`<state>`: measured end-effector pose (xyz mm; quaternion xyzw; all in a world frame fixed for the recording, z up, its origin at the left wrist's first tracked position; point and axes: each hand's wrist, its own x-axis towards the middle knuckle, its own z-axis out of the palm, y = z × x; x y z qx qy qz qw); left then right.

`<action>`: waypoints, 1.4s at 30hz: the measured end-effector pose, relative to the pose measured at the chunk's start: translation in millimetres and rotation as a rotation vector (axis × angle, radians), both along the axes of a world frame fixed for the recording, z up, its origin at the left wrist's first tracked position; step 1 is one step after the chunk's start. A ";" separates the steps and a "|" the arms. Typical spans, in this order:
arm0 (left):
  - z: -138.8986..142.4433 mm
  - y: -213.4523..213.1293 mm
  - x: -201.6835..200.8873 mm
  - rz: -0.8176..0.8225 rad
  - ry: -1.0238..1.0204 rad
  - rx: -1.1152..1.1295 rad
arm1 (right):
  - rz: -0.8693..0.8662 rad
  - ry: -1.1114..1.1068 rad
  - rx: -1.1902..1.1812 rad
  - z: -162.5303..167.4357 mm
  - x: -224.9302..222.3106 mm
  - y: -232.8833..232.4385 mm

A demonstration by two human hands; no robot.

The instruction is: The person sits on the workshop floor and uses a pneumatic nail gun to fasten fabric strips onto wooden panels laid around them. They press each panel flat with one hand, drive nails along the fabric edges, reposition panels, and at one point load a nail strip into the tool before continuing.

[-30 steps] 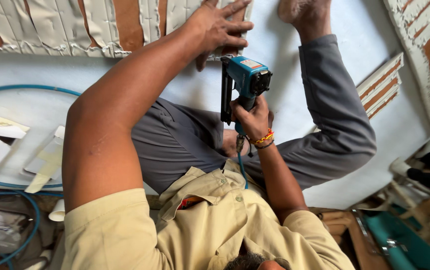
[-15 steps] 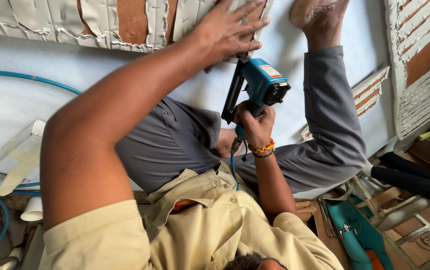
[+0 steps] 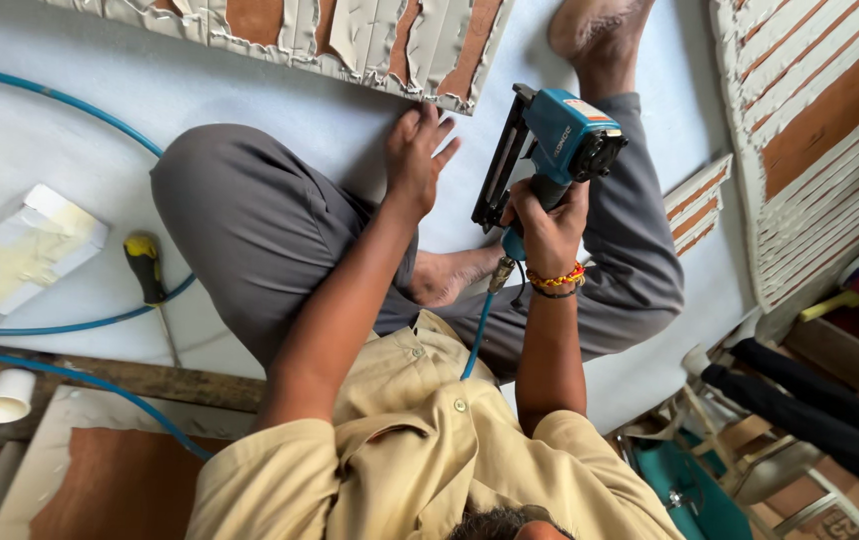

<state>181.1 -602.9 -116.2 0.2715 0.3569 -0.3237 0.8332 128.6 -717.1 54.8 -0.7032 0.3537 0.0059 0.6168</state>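
My right hand [image 3: 548,222] grips the handle of a blue pneumatic staple gun [image 3: 562,140], held upright above the white sheet [image 3: 150,90] with its black magazine pointing down toward my foot. A thin blue air hose [image 3: 478,330] runs from the gun's base to my lap. My left hand [image 3: 418,150] rests flat on the white sheet, fingers spread, just below the corner of a slatted white and brown panel [image 3: 370,40]. I sit with my legs folded in grey trousers [image 3: 250,220].
A yellow-handled screwdriver [image 3: 145,265] and a long blue hose [image 3: 60,100] lie on the sheet at left, beside a taped white block [image 3: 20,250]. More slatted panels [image 3: 820,130] lean at right. A white cup [image 3: 2,397] sits at lower left.
My left hand has come down from the panel's face to the white sheet by its corner. The staple gun has tilted and moved right with my right hand. The view has shifted.
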 end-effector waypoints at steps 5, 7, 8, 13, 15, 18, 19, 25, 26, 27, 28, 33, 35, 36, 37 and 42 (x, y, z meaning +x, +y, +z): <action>-6.7 -24.8 12.4 0.307 0.109 -0.264 | 0.053 0.057 -0.026 6.2 0.9 -10.7; -6.0 -27.0 12.6 0.361 0.053 -0.300 | 0.079 0.053 -0.019 5.4 2.1 -13.9; -5.8 -26.9 10.7 0.384 0.033 -0.315 | 0.088 0.059 -0.014 4.9 2.0 -14.9; -7.8 -25.9 5.1 0.392 0.004 -0.329 | 0.081 0.093 0.016 -0.5 5.4 -15.6; -6.8 -26.4 5.8 0.386 0.036 -0.311 | 0.083 0.109 0.021 -1.7 8.5 -13.9; -5.7 -26.7 8.1 0.381 0.096 -0.291 | 0.102 0.119 0.022 -2.9 16.9 -11.0; -6.2 -26.4 7.8 0.382 0.112 -0.285 | 0.112 0.122 0.031 -2.6 19.8 -10.1; -25.5 -28.1 -8.9 0.251 0.068 -0.194 | 0.198 0.206 0.046 -3.9 39.9 -5.4; -30.0 -30.1 -12.2 0.208 0.035 -0.148 | 0.208 0.238 0.025 -4.8 43.2 -4.3; -34.3 -32.8 -14.5 0.206 0.020 -0.084 | 0.236 0.262 0.021 -5.5 46.2 -3.3; -37.7 -36.5 -16.0 0.204 0.005 -0.019 | 0.264 0.286 0.018 -5.9 49.1 -2.4; -42.2 -35.2 -13.8 0.209 -0.198 0.179 | 0.251 0.305 0.045 -11.2 61.4 4.6; -37.3 -28.6 -11.1 0.163 -0.249 0.263 | 0.222 0.304 0.057 -12.9 64.6 6.5; -33.8 -26.3 -9.7 0.145 -0.245 0.295 | 0.227 0.308 0.049 -12.7 65.5 7.0; -30.8 -23.7 -7.9 0.128 -0.243 0.330 | 0.232 0.309 0.042 -13.1 66.6 7.3; -21.5 -17.6 -1.3 0.108 -0.246 0.365 | 0.214 0.312 0.062 -13.9 68.3 7.5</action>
